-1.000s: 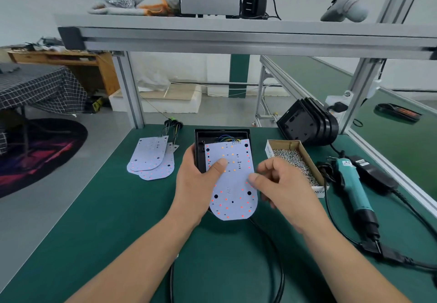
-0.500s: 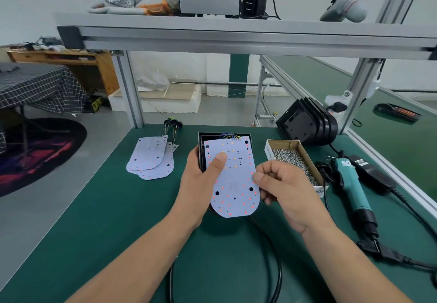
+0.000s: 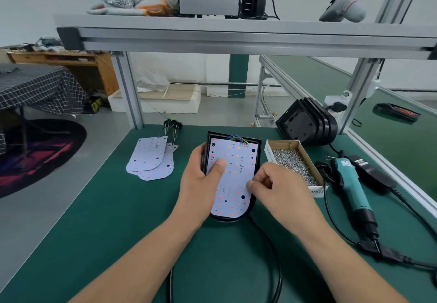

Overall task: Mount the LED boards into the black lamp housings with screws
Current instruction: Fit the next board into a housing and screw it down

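Green mat (image 3: 94,208): I saw it cover the table under both hands.
LED board (image 3: 233,177): white with small red and orange dots. It lay inside the black housing (image 3: 258,147), round end toward me.
Black housing: it sat in the middle of the mat, and its rim showed around the board.
Left hand (image 3: 201,184): its fingers curled round the housing's left side, and its thumb pressed on the board.
Right hand (image 3: 281,193): its thumb and finger pinched the board's right edge.
Screw box (image 3: 293,163): brown card, full of silver screws, just right of the housing.
Screwdriver (image 3: 350,184): blue-green. It lay right of the box, apart from both hands.
Spare boards (image 3: 151,160): a small pile on the left.
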Available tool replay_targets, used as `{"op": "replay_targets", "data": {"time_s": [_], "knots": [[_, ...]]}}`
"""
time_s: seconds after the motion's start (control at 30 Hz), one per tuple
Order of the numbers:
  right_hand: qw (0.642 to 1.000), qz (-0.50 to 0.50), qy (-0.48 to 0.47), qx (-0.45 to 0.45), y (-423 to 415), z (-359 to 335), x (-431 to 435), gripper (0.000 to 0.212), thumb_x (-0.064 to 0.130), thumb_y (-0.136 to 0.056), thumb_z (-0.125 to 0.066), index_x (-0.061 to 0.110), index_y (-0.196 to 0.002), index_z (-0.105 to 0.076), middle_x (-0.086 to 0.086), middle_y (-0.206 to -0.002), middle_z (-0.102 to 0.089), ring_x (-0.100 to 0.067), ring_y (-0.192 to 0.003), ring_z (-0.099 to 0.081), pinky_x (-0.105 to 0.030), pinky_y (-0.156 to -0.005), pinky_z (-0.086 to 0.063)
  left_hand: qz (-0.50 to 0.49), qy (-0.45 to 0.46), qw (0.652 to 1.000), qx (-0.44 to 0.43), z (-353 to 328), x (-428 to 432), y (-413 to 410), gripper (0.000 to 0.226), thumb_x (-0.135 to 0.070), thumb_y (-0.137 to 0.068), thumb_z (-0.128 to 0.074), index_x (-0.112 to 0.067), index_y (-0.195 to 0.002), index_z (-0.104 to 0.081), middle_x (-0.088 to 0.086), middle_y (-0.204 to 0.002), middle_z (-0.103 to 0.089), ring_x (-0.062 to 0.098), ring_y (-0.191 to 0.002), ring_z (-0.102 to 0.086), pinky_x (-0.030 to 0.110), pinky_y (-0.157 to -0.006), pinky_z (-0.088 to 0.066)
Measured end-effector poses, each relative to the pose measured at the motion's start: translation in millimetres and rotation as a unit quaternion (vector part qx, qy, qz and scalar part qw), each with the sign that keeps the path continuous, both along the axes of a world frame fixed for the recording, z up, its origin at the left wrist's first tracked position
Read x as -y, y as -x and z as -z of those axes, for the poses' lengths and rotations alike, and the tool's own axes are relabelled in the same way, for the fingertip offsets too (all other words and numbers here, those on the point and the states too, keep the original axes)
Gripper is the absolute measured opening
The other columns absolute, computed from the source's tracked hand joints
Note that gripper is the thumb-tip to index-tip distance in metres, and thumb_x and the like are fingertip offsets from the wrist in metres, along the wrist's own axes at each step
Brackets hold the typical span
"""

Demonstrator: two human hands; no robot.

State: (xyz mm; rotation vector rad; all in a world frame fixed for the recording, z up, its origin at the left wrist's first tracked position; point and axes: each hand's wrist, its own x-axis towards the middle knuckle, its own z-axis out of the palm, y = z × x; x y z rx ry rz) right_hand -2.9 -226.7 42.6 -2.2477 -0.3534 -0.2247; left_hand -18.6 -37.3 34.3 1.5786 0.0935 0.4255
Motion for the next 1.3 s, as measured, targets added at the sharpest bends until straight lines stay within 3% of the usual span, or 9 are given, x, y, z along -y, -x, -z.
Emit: {"op": "replay_targets", "data": {"time_s": [0.07,0.17,0.23,0.37,0.47,0.57,0.73,1.03,1.3], "knots": [[0.999,0.024,-0.023,0.033,-1,-2,2,0.024,0.036,-0.084,-0.082,0.033,-0.083,-0.059,0.013,-0.076,-0.065,-0.007,-0.064,-0.055,-0.033,-0.061,-0.046,0.001,0.003,1.0,-0.002,-1,0,1,0.031,-0.022,-0.104,-0.066,-0.033,-0.132,-0.06,-0.014,-0.117,-0.075,0.009,-0.109,-0.072,0.037,-0.095,-0.059],[0.977,0.021,-0.208,0.028,-4,-7,3,0.03,0.056,-0.083,-0.075,0.033,-0.101,-0.064,0.013,-0.091,-0.068,-0.004,-0.079,-0.06,-0.028,-0.074,-0.051,0.012,-0.015,1.0,-0.002,-1,0,3,0.032,-0.022,-0.103,-0.067,-0.032,-0.133,-0.06,-0.016,-0.117,-0.075,0.007,-0.109,-0.071,0.034,-0.095,-0.058],[0.955,0.008,-0.297,-0.009,-7,-7,4,0.044,0.063,-0.083,-0.069,0.035,-0.116,-0.067,0.011,-0.103,-0.072,-0.01,-0.094,-0.068,-0.036,-0.084,-0.055,0.032,-0.032,0.999,0.004,-1,2,4,0.034,-0.021,-0.103,-0.067,-0.031,-0.135,-0.059,-0.018,-0.118,-0.074,0.005,-0.11,-0.07,0.028,-0.092,-0.057],[0.961,-0.041,-0.274,-0.008,-9,-5,5,0.026,0.049,-0.094,-0.067,0.044,-0.119,-0.07,0.004,-0.109,-0.075,-0.026,-0.107,-0.068,-0.05,-0.099,-0.056,0.066,-0.033,0.997,0.006,0,6,7,0.036,-0.017,-0.103,-0.068,-0.031,-0.135,-0.058,-0.018,-0.119,-0.074,0.005,-0.11,-0.07,0.017,-0.087,-0.056],[0.973,-0.014,-0.229,0.01,-11,-4,5,0.022,0.051,-0.094,-0.063,0.045,-0.114,-0.069,0.002,-0.091,-0.074,-0.026,-0.086,-0.067,-0.051,-0.086,-0.059,0.074,-0.029,0.997,0.002,-2,5,8,0.037,-0.015,-0.103,-0.068,-0.033,-0.134,-0.058,-0.017,-0.117,-0.075,0.006,-0.109,-0.071,0.02,-0.087,-0.057],[0.982,0.031,-0.177,0.05,-11,0,4,0.024,0.056,-0.094,-0.059,0.037,-0.105,-0.065,0.006,-0.07,-0.059,-0.015,-0.065,-0.051,-0.046,-0.067,-0.052,0.092,-0.021,0.995,-0.01,-3,4,8,0.034,-0.016,-0.101,-0.069,-0.034,-0.129,-0.061,-0.015,-0.113,-0.077,0.01,-0.106,-0.073,0.025,-0.085,-0.059],[0.98,0.023,-0.189,0.049,-8,-1,1,0.014,0.044,-0.097,-0.063,0.033,-0.104,-0.064,0.005,-0.087,-0.068,-0.02,-0.082,-0.061,-0.049,-0.082,-0.055,0.127,0.01,0.992,-0.02,-6,-2,7,0.035,-0.029,-0.09,-0.07,-0.037,-0.123,-0.062,-0.007,-0.11,-0.079,0.017,-0.101,-0.076,0.03,-0.08,-0.063],[0.977,0.025,-0.205,0.058,-2,-3,-4,0.015,0.047,-0.091,-0.064,0.036,-0.102,-0.064,0.008,-0.086,-0.069,-0.019,-0.081,-0.063,-0.046,-0.078,-0.056,0.128,0.021,0.991,-0.027,-8,-5,6,0.037,-0.037,-0.086,-0.078,-0.029,-0.119,-0.063,-0.003,-0.111,-0.079,0.025,-0.106,-0.076,0.052,-0.096,-0.061],[0.975,-0.004,-0.214,0.054,-2,-1,-7,0.003,0.034,-0.099,-0.063,0.036,-0.1,-0.063,0.017,-0.081,-0.065,-0.005,-0.07,-0.055,-0.017,-0.064,-0.044,0.112,0.052,0.992,-0.016,-6,2,9,0.029,-0.029,-0.087,-0.077,-0.03,-0.114,-0.065,-0.001,-0.11,-0.079,0.025,-0.103,-0.076,0.047,-0.093,-0.062]]}}
